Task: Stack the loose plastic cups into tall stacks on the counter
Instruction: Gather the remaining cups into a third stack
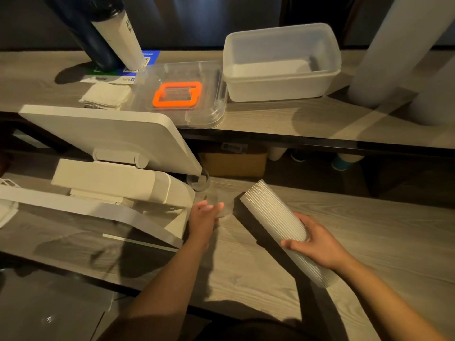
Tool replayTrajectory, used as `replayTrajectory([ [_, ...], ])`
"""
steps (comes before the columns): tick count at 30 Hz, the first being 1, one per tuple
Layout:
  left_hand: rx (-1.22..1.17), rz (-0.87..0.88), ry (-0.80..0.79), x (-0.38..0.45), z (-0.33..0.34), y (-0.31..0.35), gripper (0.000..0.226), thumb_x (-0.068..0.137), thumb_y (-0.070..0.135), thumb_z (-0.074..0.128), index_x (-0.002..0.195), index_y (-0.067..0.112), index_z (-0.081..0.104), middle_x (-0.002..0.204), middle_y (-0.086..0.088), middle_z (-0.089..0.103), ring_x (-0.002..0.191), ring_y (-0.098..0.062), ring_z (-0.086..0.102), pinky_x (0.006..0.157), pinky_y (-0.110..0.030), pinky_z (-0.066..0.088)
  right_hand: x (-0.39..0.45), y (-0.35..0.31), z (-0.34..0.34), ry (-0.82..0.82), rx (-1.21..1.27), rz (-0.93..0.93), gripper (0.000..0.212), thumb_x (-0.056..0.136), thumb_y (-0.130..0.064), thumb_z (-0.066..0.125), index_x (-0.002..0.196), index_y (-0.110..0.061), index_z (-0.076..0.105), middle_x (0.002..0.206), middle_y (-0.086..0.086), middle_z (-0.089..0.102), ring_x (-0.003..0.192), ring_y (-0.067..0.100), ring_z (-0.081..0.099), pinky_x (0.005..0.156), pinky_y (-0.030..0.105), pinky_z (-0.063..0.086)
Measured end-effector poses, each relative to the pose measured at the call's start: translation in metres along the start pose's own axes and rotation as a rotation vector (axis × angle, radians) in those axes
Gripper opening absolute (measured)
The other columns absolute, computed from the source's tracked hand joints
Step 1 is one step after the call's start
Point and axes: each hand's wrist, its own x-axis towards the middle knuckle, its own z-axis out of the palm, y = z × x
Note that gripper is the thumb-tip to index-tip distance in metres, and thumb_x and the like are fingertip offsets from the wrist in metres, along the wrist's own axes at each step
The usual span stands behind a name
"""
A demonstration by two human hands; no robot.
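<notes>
Cup stack tilted, gripped by right hand — left hand beside, fingers relaxed.

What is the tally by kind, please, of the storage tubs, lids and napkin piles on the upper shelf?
Storage tub: 1
Clear lid with orange handle: 1
Napkin pile: 1
Total: 3

A white, finely ribbed cup stack lies on the grey wood-grain counter; far off, a clear lid bears an orange handle.
</notes>
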Motion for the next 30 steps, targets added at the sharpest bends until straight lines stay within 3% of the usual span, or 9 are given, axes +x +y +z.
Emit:
replayTrajectory([
  [7,-0.057,0.106,-0.087,-0.011,-0.011,0.03,0.074,0.071,0.075,0.059,0.126,0.027,0.062,0.114,-0.001,0.07,0.103,-0.023,0.068,0.093,-0.044,0.056,-0.006,-0.013,0.004,-0.04,-0.002,-0.043,0.088,0.074,-0.056,0.079,0.147,-0.035,0.033,0.132,-0.014,0.045,0.114,0.005,0.046,0.088,0.019,0.043],
  [17,-0.123,0.097,-0.228,-0.038,-0.01,0.046,0.063,0.076,0.059,0.061,0.13,0.025,0.058,0.122,-0.001,0.067,0.115,-0.02,0.062,0.101,-0.043,0.05,-0.023,-0.027,0.011,-0.073,-0.042,-0.135,0.084,0.073,-0.054,0.08,0.141,-0.043,0.032,0.125,-0.018,0.045,0.11,-0.001,0.047,0.088,0.016,0.044],
  [22,-0.237,0.042,-0.264,-0.042,-0.012,0.047,0.046,0.094,0.042,0.06,0.132,0.017,0.058,0.122,-0.005,0.069,0.117,-0.022,0.064,0.103,-0.042,0.049,-0.028,-0.027,0.011,-0.056,-0.041,-0.154,0.08,0.074,-0.054,0.08,0.135,-0.049,0.029,0.124,-0.021,0.044,0.108,-0.006,0.046,0.081,0.011,0.042],
  [30,-0.34,-0.018,-0.292,-0.053,-0.008,0.052,0.047,0.086,0.045,0.063,0.123,0.016,0.061,0.121,-0.009,0.069,0.115,-0.023,0.065,0.104,-0.041,0.048,-0.03,-0.031,0.011,-0.059,-0.057,-0.182,0.081,0.074,-0.055,0.079,0.136,-0.049,0.028,0.124,-0.02,0.044,0.109,-0.002,0.047,0.083,0.014,0.044],
])
